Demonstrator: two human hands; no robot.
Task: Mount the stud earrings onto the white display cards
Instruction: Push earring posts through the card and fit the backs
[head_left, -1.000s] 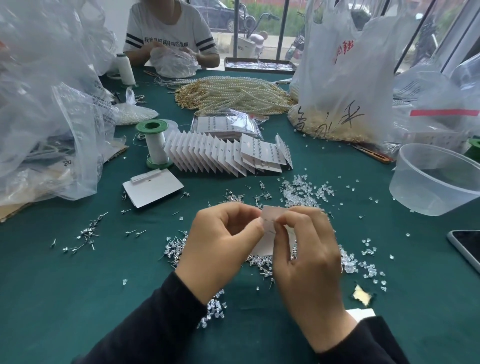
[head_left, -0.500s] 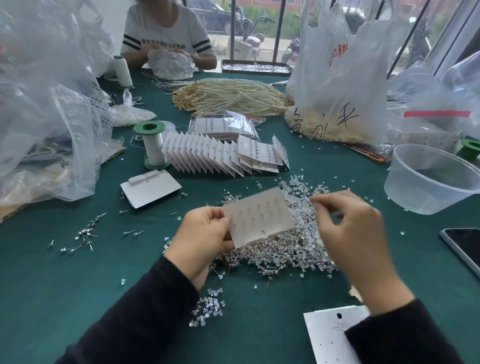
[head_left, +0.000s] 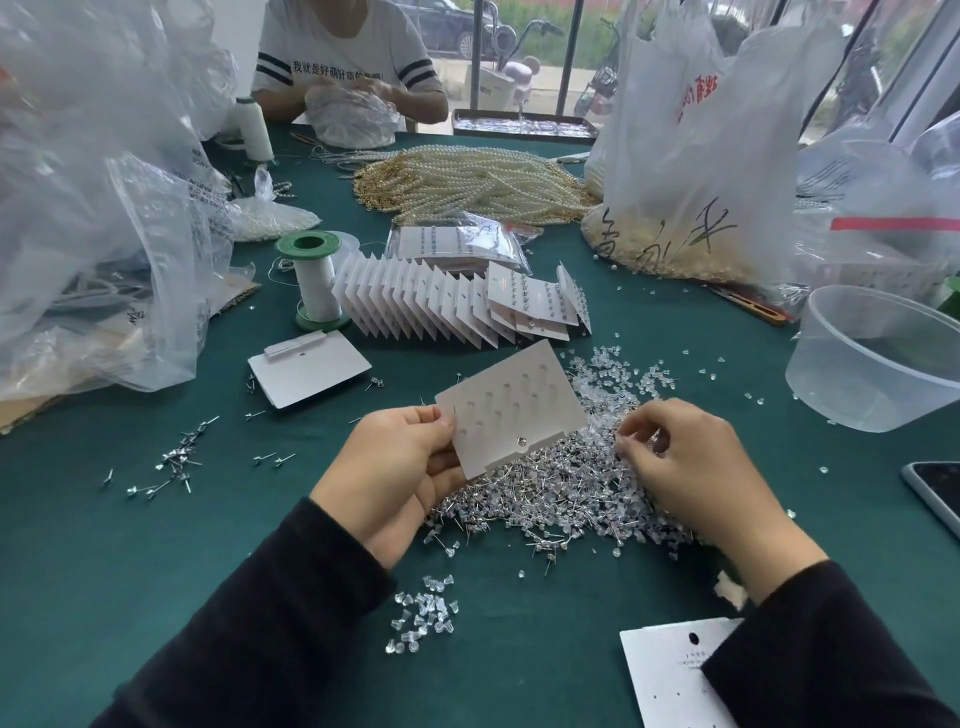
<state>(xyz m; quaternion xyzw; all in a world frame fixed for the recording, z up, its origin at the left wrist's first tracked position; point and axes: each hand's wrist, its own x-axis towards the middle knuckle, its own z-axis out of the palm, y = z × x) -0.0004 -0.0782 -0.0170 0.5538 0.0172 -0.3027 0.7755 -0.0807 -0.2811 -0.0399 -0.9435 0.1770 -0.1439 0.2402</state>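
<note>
Left hand (head_left: 400, 467) pinched on the left edge of the white display card (head_left: 511, 410) — held tilted above the desk (head_left: 93, 561), one stud (head_left: 521, 442) seated near its lower edge, remaining holes apparently empty. Right hand (head_left: 685, 462) curled, fingertips (head_left: 631, 439) closed together over the pile of stud earrings (head_left: 550, 493); contents of the pinch not discernible. Card lying to the left of the right hand, long axis running up and to the right. Pile spread directly beneath both hands — nearer the desk's near edge than the row of finished cards (head_left: 457, 306).
</note>
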